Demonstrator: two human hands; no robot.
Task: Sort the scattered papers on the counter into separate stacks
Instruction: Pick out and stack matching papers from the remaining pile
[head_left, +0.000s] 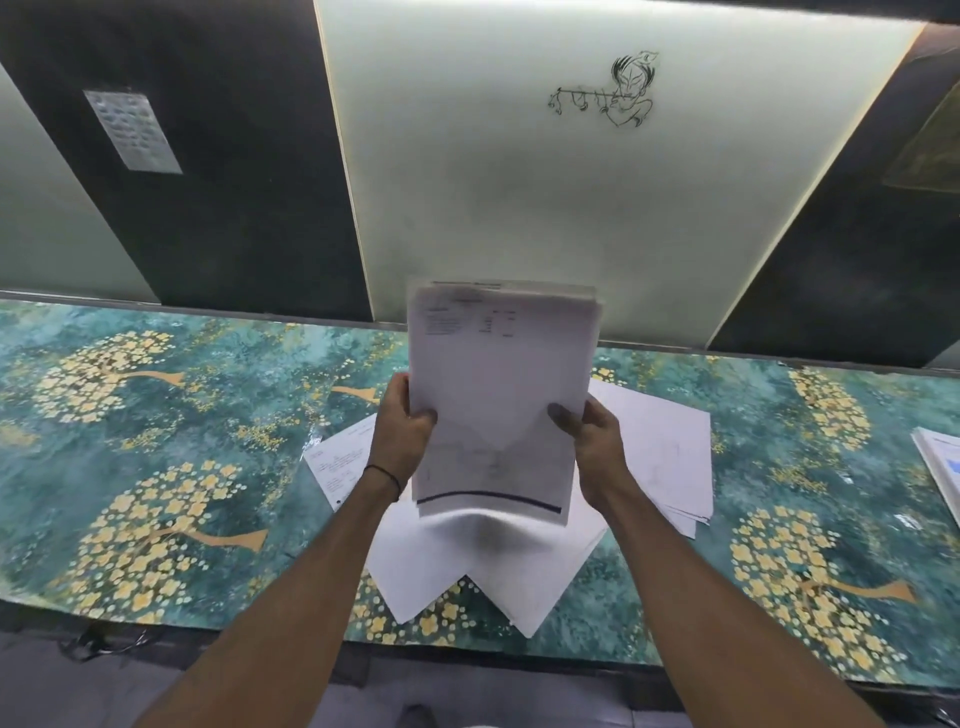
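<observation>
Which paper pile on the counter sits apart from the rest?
The stack at the far right edge, alone and showing blue print; the other loose sheets overlap in the middle beneath both hands.

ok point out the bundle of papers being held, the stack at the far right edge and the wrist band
held bundle of papers (501, 395): head view, middle of the front sheet
stack at far right (940, 460): head view, top sheet
wrist band (384, 475): head view, black cord on the left wrist
</observation>
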